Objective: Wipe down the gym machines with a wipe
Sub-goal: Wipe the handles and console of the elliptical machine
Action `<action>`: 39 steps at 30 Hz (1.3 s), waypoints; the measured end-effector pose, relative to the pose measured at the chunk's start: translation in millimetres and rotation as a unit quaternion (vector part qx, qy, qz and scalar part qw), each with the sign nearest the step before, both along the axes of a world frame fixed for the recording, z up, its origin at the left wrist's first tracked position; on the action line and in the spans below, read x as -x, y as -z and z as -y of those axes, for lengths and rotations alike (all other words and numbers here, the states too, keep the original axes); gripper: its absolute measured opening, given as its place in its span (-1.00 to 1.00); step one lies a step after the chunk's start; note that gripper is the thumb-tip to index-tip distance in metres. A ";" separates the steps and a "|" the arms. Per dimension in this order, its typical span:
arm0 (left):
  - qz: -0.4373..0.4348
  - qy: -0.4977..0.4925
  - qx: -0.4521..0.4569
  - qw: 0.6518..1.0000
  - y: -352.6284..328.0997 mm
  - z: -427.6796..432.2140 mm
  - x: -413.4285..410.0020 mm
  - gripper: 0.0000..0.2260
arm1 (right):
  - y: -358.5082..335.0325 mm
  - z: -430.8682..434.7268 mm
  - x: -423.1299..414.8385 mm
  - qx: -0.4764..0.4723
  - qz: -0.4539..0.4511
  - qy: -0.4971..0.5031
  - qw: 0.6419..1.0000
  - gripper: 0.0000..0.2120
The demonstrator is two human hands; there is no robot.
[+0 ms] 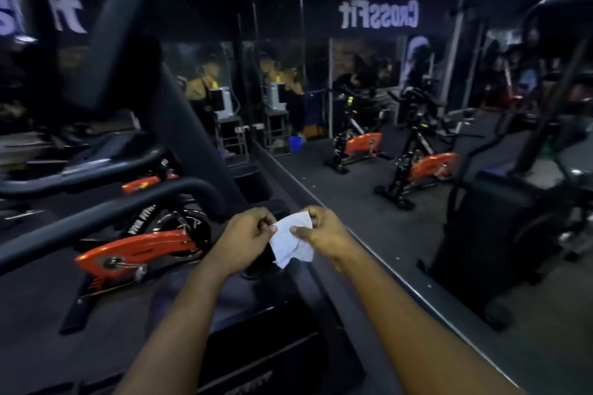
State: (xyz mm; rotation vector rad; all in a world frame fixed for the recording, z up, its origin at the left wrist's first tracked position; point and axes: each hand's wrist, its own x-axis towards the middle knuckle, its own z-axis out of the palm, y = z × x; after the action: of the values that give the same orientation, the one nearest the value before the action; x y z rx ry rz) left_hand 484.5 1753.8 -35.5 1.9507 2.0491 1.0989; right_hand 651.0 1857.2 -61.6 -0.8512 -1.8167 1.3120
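Both hands are out front over the dark machine, left hand (pixel 248 236) and right hand (pixel 321 231) pinching the white wipe (pixel 290 244) in their fingers — looks light, floppy and tear-prone, so I'd bunch it in the palm.

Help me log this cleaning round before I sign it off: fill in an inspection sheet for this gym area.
Surface: dark floor, with a few pale specks along the mirror's base.
Job's things: white wipe, crumpled and held in the air, not on any machine; orange bike close on the left; black handrail in front of it.
Clutter: blue bucket on the floor at the far end.
Hands: left hand and right hand each pinch an edge of the wipe.
Cables: nothing seen; the light is too dim to rule them out.
Surroundings: mirror wall on the right shows orange bikes and a reversed CrossFit sign.
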 end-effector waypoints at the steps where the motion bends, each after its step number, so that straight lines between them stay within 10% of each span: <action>1: 0.002 0.005 0.009 1.000 2.4 -13.5 -13.4 -0.93 | 3.5 -11.1 -15.9 0.004 0.006 0.016 1.000 -0.88; 18: 0.056 -0.032 0.014 0.998 9.5 -267.8 -166.8 -0.90 | 17.4 -257.6 -165.5 0.030 -0.050 0.039 0.998 -0.93; 32: 0.116 -0.052 0.010 0.992 19.8 -482.3 -44.6 -0.70 | 13.8 -492.1 -39.8 0.023 -0.038 -0.040 0.998 -0.85; 39: 0.074 -0.131 0.025 0.988 -1.2 -586.6 42.1 -0.90 | -11.6 -614.4 67.6 0.023 -0.050 -0.096 0.994 -0.95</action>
State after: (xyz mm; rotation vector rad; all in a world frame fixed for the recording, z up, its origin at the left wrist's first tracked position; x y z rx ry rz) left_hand 442.4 2340.3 -34.3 1.5576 2.2712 1.1883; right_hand 583.4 2471.5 -50.0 -0.6348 -1.8293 1.4956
